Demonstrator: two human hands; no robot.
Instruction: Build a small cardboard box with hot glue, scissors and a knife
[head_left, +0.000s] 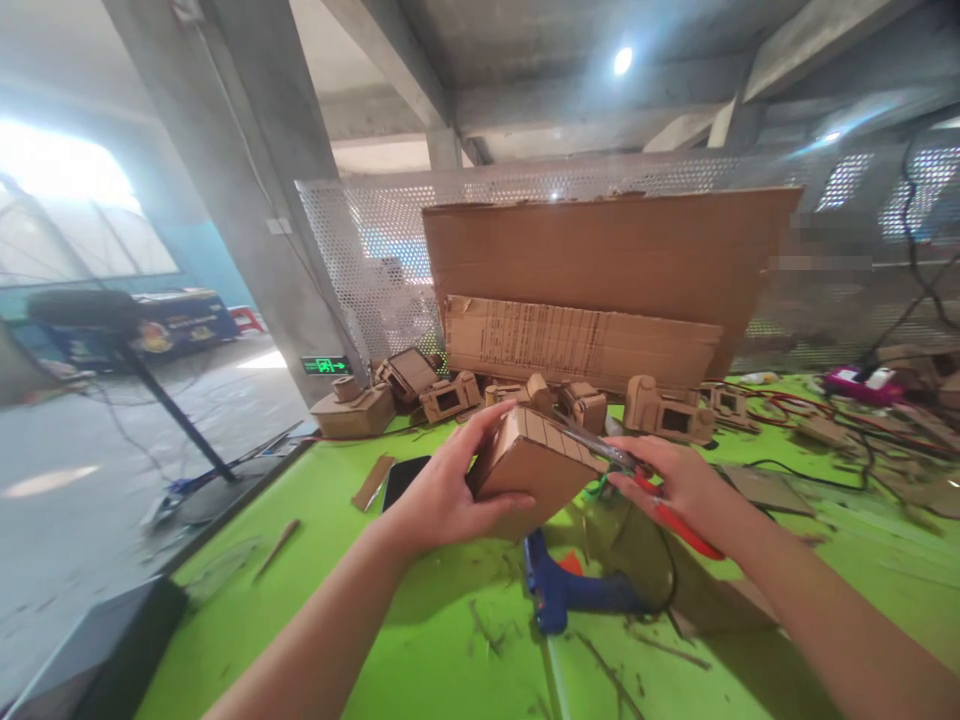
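Note:
A small cardboard box (544, 460) is tilted above the green table, and my left hand (457, 485) is closed around its left side. My right hand (675, 485) grips a pair of red-handled scissors (694, 532). Their metal blades lie along the box's upper right edge; whether they cut into it I cannot tell. Below the box a blue glue gun (570, 590) rests on the table. A dark flat object (405, 478) is partly hidden behind my left wrist.
Several cardboard camera models (667, 410) line the back of the green table (315, 610). Behind them stand large cardboard sheets (615, 250). A thin stick (277, 548) and cardboard scraps lie about. Red and black cables (795, 405) run on the right. A black box (97, 650) sits front left.

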